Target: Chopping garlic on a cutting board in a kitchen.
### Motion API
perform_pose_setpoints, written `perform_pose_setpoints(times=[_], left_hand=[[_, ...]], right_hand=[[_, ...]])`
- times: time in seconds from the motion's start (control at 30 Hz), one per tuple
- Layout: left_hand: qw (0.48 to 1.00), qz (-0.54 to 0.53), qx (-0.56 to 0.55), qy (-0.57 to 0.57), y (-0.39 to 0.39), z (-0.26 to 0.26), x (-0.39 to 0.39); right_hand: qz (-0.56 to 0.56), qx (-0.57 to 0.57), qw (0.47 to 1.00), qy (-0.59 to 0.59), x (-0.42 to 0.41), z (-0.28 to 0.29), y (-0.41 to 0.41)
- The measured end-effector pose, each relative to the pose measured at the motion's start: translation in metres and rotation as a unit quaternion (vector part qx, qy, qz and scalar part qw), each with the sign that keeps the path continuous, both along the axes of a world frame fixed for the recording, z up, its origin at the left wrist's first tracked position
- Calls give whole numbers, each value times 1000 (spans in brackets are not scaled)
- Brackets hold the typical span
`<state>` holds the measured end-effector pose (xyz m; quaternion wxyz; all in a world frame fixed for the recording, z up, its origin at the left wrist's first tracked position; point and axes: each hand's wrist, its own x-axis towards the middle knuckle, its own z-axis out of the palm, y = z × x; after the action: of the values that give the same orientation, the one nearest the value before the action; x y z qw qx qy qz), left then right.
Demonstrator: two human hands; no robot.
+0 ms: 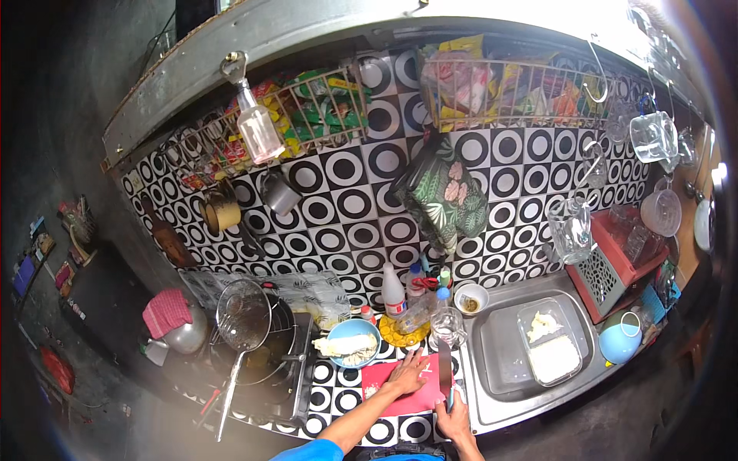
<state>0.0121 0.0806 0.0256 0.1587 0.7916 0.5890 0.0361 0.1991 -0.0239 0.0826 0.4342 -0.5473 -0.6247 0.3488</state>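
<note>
My left hand (pixel 408 376) lies flat on a red cutting board (pixel 398 410), fingers stretched out. Whether anything is beneath its palm cannot be seen. Small white bits (pixel 371 392) lie near the board's left edge. In my right hand (pixel 455 419) is a kitchen knife (pixel 444 369) with a light blue handle, its broad blade pointing away from me over the board's right side. Behind the board, a light blue bowl (pixel 354 344) holds a pale, doughy-looking food (pixel 346 346) that hangs over its left rim.
A frying strainer (pixel 244 314) rests across a dark pan on the stove (pixel 302 369) at left. At right, a steel sink (pixel 490 386) contains a clear container (pixel 553 346) with white food. A glass mug (pixel 447 326) and several bottles (pixel 394 291) stand behind the board.
</note>
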Motion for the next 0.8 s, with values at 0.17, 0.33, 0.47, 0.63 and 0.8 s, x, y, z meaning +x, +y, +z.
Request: perform_pose_setpoints(times=[0.17, 0.33, 0.47, 0.63, 0.8], left_hand=[[998, -7, -64, 3, 13, -19, 7], [1000, -6, -26, -13, 5, -57, 0], [993, 6, 28, -112, 6, -53, -1], [987, 63, 55, -140, 3, -26, 7], [966, 107, 67, -226, 1, -17, 3]], right_hand=[[-2, -68, 998, 4, 12, -18, -2], [6, -137, 989, -63, 25, 1, -13], [10, -157, 985, -73, 29, -6, -14], [30, -206, 972, -113, 28, -14, -7], [45, -191, 973, -120, 25, -17, 15]])
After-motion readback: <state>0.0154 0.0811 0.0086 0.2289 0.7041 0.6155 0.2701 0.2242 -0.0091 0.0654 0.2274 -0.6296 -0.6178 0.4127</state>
